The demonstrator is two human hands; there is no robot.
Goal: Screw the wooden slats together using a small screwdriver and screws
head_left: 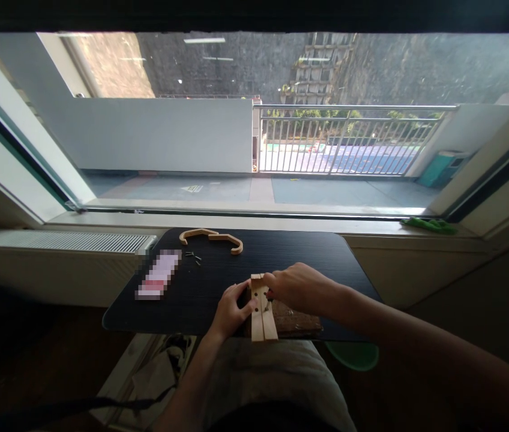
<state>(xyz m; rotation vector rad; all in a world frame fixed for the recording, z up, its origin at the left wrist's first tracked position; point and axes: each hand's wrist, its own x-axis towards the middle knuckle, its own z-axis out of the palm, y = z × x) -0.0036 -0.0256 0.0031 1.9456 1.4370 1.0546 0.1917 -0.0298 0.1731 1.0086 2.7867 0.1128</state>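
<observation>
My left hand [231,309] grips the left side of a pair of pale wooden strips [258,321], its thumb pressed on the front face. Side by side, the strips have several dark holes and lie over a brown wooden board [297,319] at the table's near edge. From the right, my right hand [293,287] is closed over the strips' upper right part. It holds a small red-handled tool [270,294], mostly covered by the fingers; its tip points down at the right strip. Several small screws [194,257] lie on the table to the left.
Two curved wooden hooks [226,237] rest at the back of the dark table [290,249]. A blurred pink and white rectangle [161,273] lies at left. Beyond are a windowsill with a green cloth [430,225] and a radiator [60,241]. A green basin [356,355] sits below the table.
</observation>
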